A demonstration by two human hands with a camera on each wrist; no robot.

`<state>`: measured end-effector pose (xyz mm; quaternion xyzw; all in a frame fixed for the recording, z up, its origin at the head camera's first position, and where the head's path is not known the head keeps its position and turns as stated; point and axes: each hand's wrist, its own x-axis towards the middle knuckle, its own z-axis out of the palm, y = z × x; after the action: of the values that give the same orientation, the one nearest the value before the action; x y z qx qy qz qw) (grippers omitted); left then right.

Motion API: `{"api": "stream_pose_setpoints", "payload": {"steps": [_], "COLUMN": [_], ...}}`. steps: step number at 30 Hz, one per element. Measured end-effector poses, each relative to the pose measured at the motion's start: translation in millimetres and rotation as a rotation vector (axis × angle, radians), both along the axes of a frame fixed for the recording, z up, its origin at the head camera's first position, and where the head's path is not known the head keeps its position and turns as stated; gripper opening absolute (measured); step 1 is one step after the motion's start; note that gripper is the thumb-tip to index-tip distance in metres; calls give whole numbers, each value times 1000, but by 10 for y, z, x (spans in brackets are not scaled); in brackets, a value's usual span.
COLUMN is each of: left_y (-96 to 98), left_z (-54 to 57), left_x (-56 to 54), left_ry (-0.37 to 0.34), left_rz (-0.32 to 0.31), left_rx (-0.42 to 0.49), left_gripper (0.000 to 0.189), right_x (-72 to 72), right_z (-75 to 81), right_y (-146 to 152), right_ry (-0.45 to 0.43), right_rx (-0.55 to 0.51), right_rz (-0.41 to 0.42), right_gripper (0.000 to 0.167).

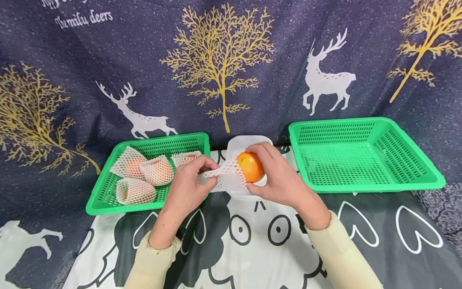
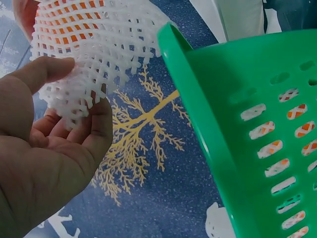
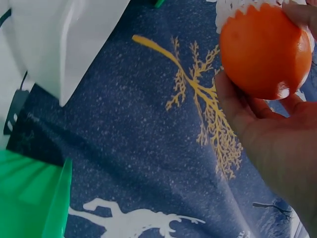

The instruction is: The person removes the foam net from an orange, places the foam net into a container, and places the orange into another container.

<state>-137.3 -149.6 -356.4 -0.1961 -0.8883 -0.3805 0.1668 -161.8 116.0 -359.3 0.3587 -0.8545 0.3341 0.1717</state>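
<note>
An orange [image 1: 250, 167] is partly inside a white foam net sleeve [image 1: 231, 170], its bare side facing right in the head view. My right hand [image 1: 276, 174] grips the orange, thumb below and fingers over the top. With thumb and fingers my left hand [image 1: 190, 184] pinches the gathered left end of the sleeve. In the left wrist view the foam net [image 2: 91, 59] still covers part of the orange [image 2: 69, 29]. The right wrist view has the bare orange [image 3: 265, 52] between thumb and fingers. Both hands are above a white plastic container [image 1: 249, 140].
At left, a green basket [image 1: 94, 204] holds several fruits in foam nets [image 1: 159, 170]. Another green basket [image 1: 339, 164] stands at right, with no fruit seen in it. A patterned cloth [image 1: 252, 257] covers the table, and a dark blue deer-print curtain [image 1: 281, 92] hangs behind.
</note>
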Motion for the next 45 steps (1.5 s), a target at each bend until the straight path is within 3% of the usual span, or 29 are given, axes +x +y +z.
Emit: {"api": "stream_pose_setpoints", "payload": {"steps": [10,17,22,30,36,45], "left_y": [108,211,287,407,512,611], "left_z": [-40,-131,-193,-282,-345,-458], "left_x": [-22,-15,-2,5,-30,-93], "left_ry": [32,126,193,217,279,310], "left_rz": [-6,-19,-30,-43,-17,-9], "left_rx": [-44,-120,-166,-224,-288,-338], "left_gripper": [31,34,41,45,42,43], "right_x": [-32,-30,-44,-39,-107,-299], "right_z": [64,124,178,322,435,518], "right_y": [207,341,429,568,739,990], "right_ry": [47,-42,-61,-53,-18,-111], "right_rx": [-11,-20,-17,28,61,144], "right_rz": [-130,-214,-237,-247,-281,-341], "right_gripper": [75,73,72,77,74,73]}}
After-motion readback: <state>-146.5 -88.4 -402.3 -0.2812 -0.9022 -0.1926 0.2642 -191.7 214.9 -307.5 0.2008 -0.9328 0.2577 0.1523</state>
